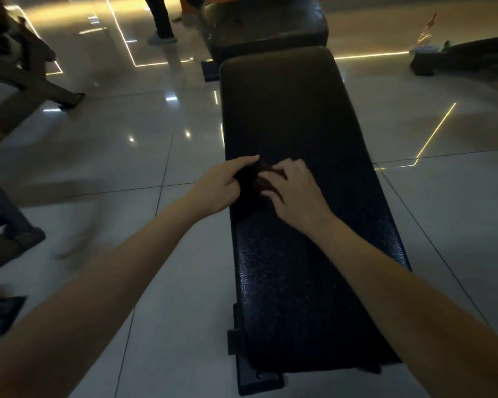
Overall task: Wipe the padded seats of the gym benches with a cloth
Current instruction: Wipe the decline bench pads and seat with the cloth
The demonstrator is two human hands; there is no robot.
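While the dark cloth [260, 179] lies bunched midway along the bench [285, 110], left grip [222, 188] pinches its edge and right grip [296, 191] curls over it. Judgement: wiping barely started; most padding likely remains.

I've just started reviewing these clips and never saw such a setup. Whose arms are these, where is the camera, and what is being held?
No machine here: a person wears one camera on the head, looking forward and down, so the two bare arms are their own. The long black surface is a padded gym bench on a glossy tiled floor. On it, the left hand pinches a dark cloth, and the right hand bunches it with bent fingers.
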